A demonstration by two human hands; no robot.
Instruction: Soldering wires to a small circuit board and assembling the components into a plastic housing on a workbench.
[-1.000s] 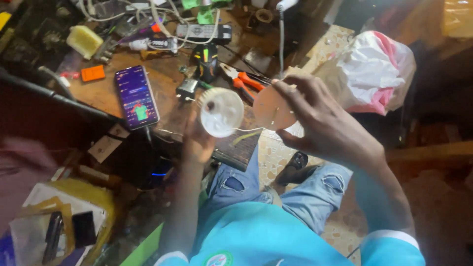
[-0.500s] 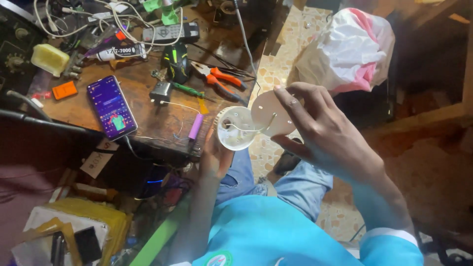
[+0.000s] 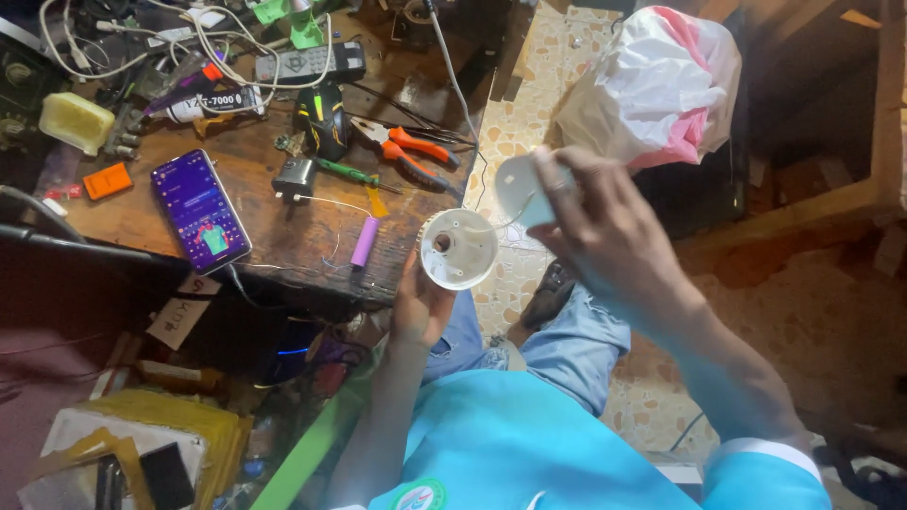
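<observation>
Left hand (image 3: 420, 307) gripped the white round housing (image 3: 459, 248) from below; its fingers were hidden behind the housing. Right hand (image 3: 605, 231) covered most of the white disc (image 3: 515, 184); only the disc's left edge showed. Thin wires between housing and disc were too fine to trace. The yellow box (image 3: 142, 434) was cut off by the bottom edge.
</observation>
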